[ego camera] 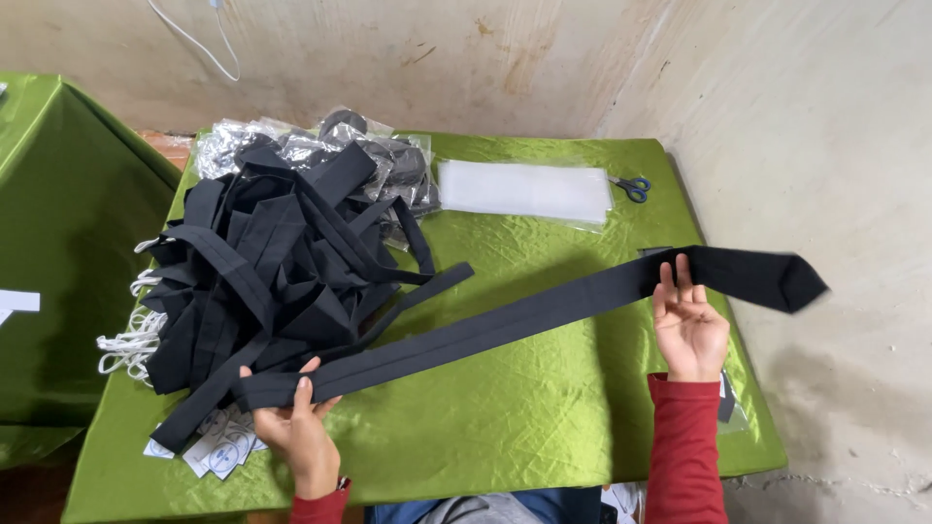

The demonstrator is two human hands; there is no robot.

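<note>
A long black necktie (505,320) stretches across the green-covered table (505,427), narrow end at the left, pointed wide end past the table's right edge. My left hand (296,422) grips the narrow end, thumb on top. Under the wide part lies my right hand (687,325), palm up, fingers loosely curled around the tie's edge. Both sleeves are red. A big heap of black neckties (262,262) lies at the table's left, just behind my left hand.
A stack of clear plastic bags (524,189) and blue-handled scissors (633,186) lie at the back. Packed ties in shiny bags (291,146) sit behind the heap. White elastic loops (131,340) and small printed tags (218,446) lie at the left front. Another green table (58,213) stands left; walls are close.
</note>
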